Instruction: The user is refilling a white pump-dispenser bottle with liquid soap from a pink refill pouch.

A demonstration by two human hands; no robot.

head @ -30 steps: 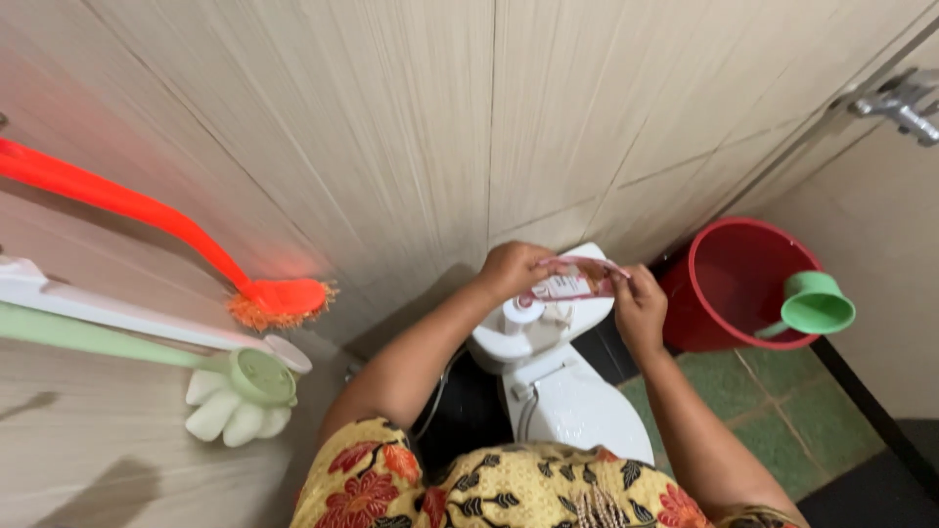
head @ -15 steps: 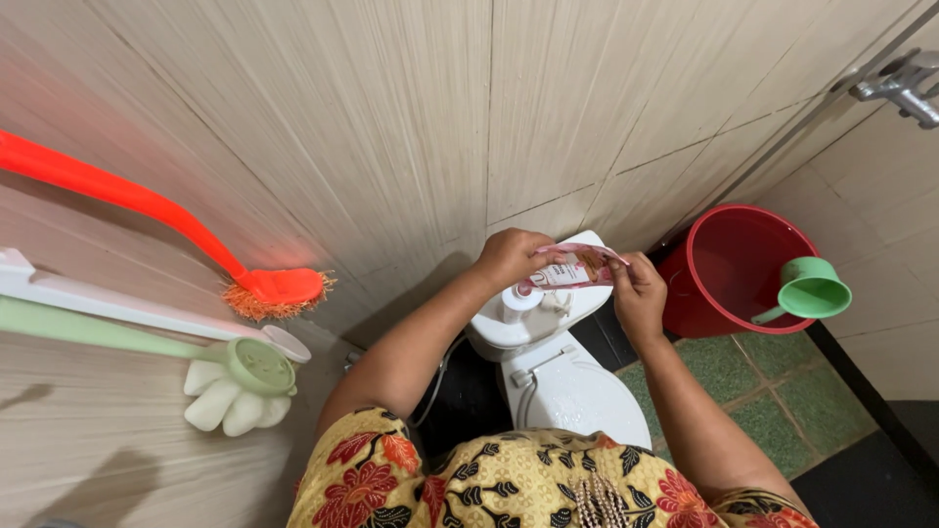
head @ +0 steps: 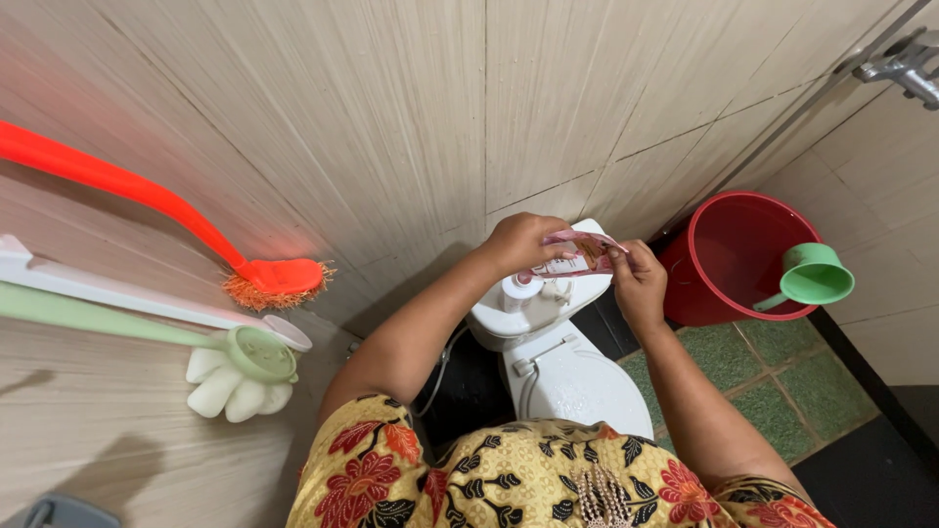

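Both of my hands hold a small pink and white sachet (head: 577, 259) above the white toilet tank (head: 533, 318). My left hand (head: 520, 244) grips its left end, and my right hand (head: 638, 279) pinches its right end. Just under the sachet, a white bottle cap (head: 520, 289) stands on the tank. The closed toilet lid (head: 577, 386) lies below my arms.
A red bucket (head: 729, 249) with a green dipper (head: 812, 277) hooked on its rim stands at the right on green floor tiles (head: 782, 376). At the left, an orange brush (head: 269, 279), a white brush (head: 284, 340) and a green-handled brush (head: 245, 367) hang against the beige tiled wall. A tap (head: 905, 64) sticks out at top right.
The view has tilted slightly, so hands and sachet sit a little higher in the frame. My hands keep their hold on the sachet.
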